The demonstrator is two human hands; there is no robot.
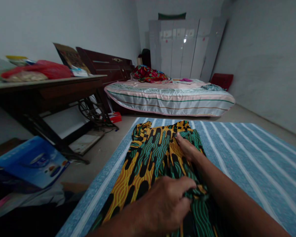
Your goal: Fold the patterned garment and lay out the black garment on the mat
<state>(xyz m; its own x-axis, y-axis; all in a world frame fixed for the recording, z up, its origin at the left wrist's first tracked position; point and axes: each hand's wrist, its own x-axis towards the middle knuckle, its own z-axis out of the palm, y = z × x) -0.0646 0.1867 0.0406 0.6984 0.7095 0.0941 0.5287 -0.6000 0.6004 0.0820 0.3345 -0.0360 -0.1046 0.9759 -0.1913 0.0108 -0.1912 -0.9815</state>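
A garment [148, 148] patterned in black, green and yellow lies spread on the blue and white striped bed cover [227, 144], its far end bunched at both corners. My left hand [172, 200] is closed on a gathered fold of it near the right edge, close to me. Farther out, my right hand [187, 146] rests on the garment's right side, fingers stretched forward and pressed to the cloth. Its far fingers are partly hidden. The garment's near end runs out of view beneath my forearms.
To the left stands a sewing machine table [49, 87] with red plastic bags [49, 68] on top. Below it, a blue box [37, 161] sits on the floor. Across the room are another bed [172, 98], a crumpled red floral blanket [148, 74] and a grey wardrobe [180, 49].
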